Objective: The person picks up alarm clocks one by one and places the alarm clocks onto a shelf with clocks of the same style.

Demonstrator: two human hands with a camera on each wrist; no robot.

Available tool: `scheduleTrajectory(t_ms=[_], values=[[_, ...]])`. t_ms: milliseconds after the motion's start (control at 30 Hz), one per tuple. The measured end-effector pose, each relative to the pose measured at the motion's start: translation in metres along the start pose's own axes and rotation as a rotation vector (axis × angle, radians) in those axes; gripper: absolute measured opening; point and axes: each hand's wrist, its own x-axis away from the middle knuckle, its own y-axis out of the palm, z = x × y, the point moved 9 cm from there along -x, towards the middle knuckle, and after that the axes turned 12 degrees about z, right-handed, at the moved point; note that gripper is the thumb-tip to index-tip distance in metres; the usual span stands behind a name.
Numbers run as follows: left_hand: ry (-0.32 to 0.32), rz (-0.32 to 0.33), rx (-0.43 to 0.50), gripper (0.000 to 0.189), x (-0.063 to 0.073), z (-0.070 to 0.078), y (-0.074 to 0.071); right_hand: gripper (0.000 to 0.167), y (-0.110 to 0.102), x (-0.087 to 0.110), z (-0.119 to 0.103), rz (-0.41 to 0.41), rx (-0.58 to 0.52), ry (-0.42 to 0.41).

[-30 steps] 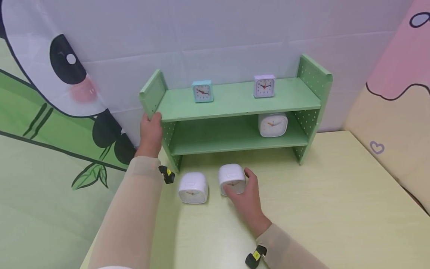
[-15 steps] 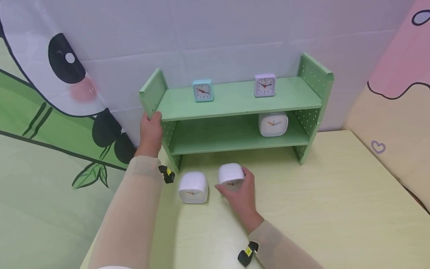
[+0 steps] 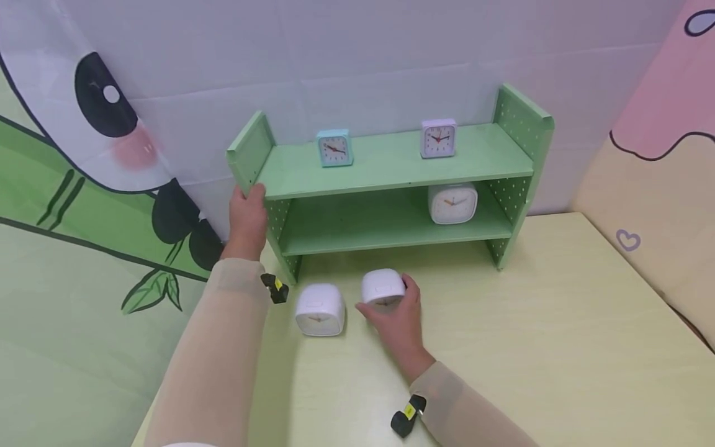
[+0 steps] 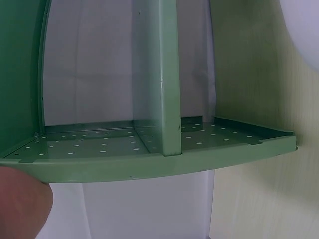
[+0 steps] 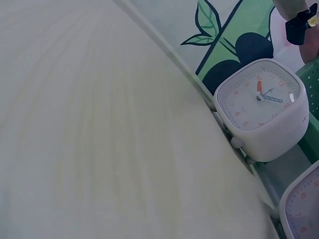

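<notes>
My left hand (image 3: 248,217) grips the left side panel of a green two-tier shelf (image 3: 391,248), thumb near the upper board's front corner. In the left wrist view, part of that hand (image 4: 22,204) shows against the panel's edge (image 4: 124,169). My right hand (image 3: 399,329) holds a white alarm clock (image 3: 382,284) on the table, thumb at its front left and fingers on its right side, hiding part of the dial. Just left of it stands a second white alarm clock (image 3: 320,309). In the right wrist view this second clock (image 5: 259,104) shows its dial, and the held clock (image 5: 304,209) is cut off.
On the upper board stand a small blue clock (image 3: 334,148) and a small purple clock (image 3: 438,138). Another white alarm clock (image 3: 452,203) is at the right of the lower board. The pale wooden table (image 3: 558,335) meets printed cloth walls behind and at the sides.
My right hand has shifted slightly left and closed in on the white clock; its thumb has moved from the dial to the lower left. My left hand keeps its hold on the shelf.
</notes>
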Motion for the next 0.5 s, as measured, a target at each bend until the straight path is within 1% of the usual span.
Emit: scheduleTrajectory(t_ms=[133, 233, 400, 500], values=[[-0.002, 0.002, 0.005, 0.052, -0.0003, 0.0005, -0.0016, 0.117, 0.0024, 0.0002, 0.0015, -0.034, -0.02, 0.03], [0.0, 0.01, 0.015, 0.052, -0.0002, 0.0023, -0.0027, 0.114, 0.0041, 0.0006, 0.001, -0.053, -0.029, 0.031], [-0.001, -0.001, 0.056, 0.051, -0.001, 0.0017, -0.0006, 0.11, 0.0027, 0.0006, 0.0, -0.048, -0.045, 0.011], [-0.013, -0.012, 0.052, 0.052, -0.0016, -0.0006, 0.0005, 0.109, 0.0016, -0.0003, 0.0022, -0.042, -0.047, 0.005]])
